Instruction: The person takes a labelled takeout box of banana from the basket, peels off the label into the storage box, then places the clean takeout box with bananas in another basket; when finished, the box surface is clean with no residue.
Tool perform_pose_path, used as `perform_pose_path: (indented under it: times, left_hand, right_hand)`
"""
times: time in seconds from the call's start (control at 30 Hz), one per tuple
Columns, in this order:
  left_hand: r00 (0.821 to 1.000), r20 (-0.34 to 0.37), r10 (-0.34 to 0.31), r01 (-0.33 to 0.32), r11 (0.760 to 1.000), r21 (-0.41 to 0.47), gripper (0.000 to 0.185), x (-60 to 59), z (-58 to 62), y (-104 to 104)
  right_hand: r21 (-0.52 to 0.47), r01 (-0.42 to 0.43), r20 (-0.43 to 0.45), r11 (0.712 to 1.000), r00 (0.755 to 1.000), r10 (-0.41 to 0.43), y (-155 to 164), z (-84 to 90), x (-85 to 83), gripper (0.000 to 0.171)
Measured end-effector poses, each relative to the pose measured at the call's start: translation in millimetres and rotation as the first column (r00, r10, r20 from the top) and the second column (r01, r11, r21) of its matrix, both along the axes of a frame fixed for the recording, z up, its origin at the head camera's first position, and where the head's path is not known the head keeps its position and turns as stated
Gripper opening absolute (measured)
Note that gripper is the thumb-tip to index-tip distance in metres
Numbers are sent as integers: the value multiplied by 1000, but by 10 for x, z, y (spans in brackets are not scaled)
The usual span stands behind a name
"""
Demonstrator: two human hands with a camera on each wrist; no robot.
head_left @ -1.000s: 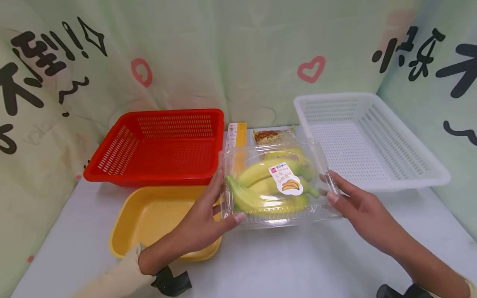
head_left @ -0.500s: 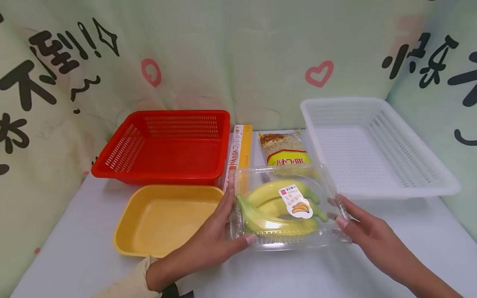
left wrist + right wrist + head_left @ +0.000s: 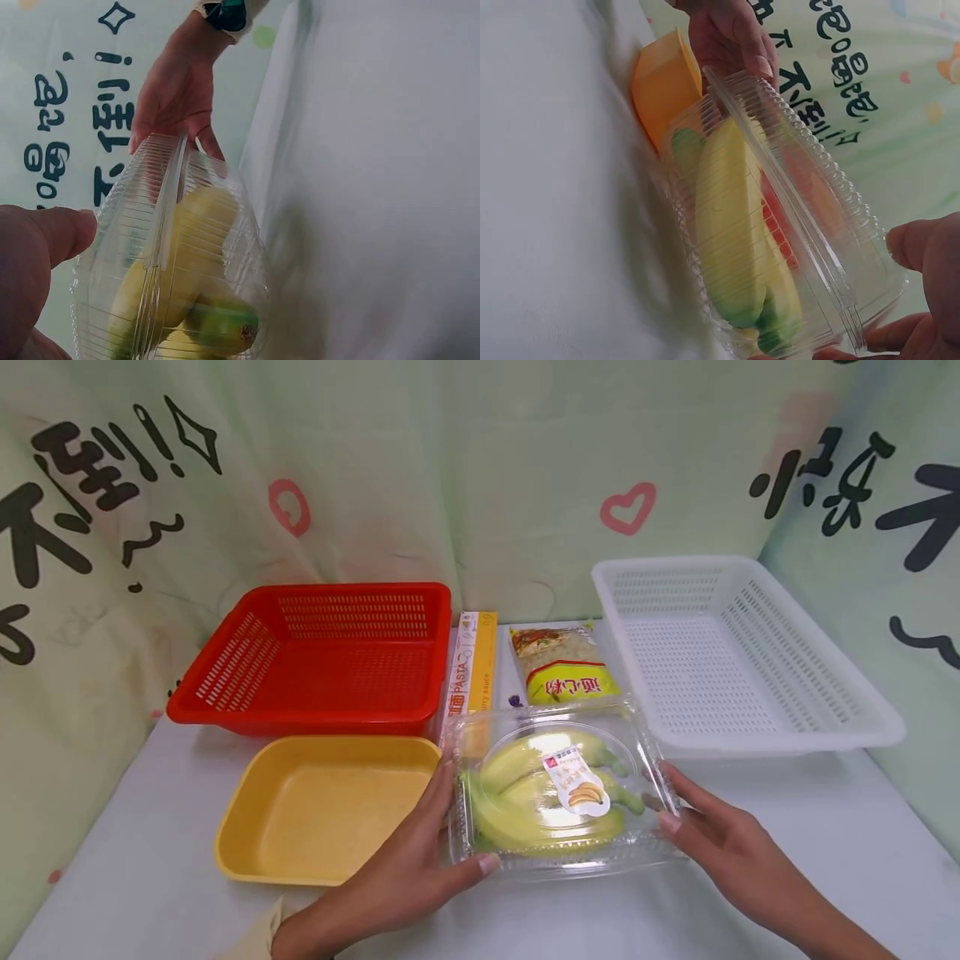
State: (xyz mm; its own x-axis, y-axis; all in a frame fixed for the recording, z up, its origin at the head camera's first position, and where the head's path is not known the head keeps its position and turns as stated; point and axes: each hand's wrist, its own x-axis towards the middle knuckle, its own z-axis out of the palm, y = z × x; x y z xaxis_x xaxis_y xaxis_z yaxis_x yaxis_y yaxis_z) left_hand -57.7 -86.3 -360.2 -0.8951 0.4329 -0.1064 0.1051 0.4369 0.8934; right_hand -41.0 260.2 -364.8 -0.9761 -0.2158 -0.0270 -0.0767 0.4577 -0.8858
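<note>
Gripping the left end of a clear plastic clamshell box (image 3: 570, 865), the left hand (image 3: 408, 868) lays its thumb over the near left corner, while the right hand (image 3: 738, 852) pinches the right edge between thumb and fingers. Inside are greenish-yellow bananas (image 3: 517, 818), seen through a lid with a white banana-picture sticker (image 3: 577, 782). The box is at the near middle of the white table (image 3: 832, 822); whether its underside touches the tabletop, I cannot tell. Just left of it sits a yellow plastic tray (image 3: 322, 810), with a red slotted basket (image 3: 345, 693) beyond on the far left. A pasta box (image 3: 472, 660) and a yellow-labelled macaroni bag (image 3: 566, 670) lie beyond the clamshell, between the red basket and a white slotted basket (image 3: 727, 681) on the far right.
</note>
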Motion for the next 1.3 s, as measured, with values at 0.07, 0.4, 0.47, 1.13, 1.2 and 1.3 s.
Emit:
perform_pose_path:
  times: [0.07,0.4,0.47,1.13,1.2,1.3]
  left_hand:
    - [1000,9,4,-4,1000,13,109,7,-11,-6]
    - [999,34,9,-9,1000,-2,110,71,-19,25]
    - [999,34,5,-5,1000,-8,109,100,-27,36]
    - [996,86,-6,2,999,49,105,214,-206,156]
    - [997,71,-7,3,998,59,104,206,-216,162]
    - [998,56,-11,7,998,69,104,195,-217,161]
  right_hand:
    - [-4,-9,13,1000,1000,9,-17,2,-12,61]
    - [-30,-30,11,999,999,31,-42,-35,-38,61]
    - [-31,-40,2,999,999,40,-40,-43,-37,62]
    - [76,-41,120,996,992,31,57,-101,-33,64]
    - [77,-64,113,995,992,56,81,-115,-44,63]
    - [117,-106,90,987,991,96,137,-126,-75,61]
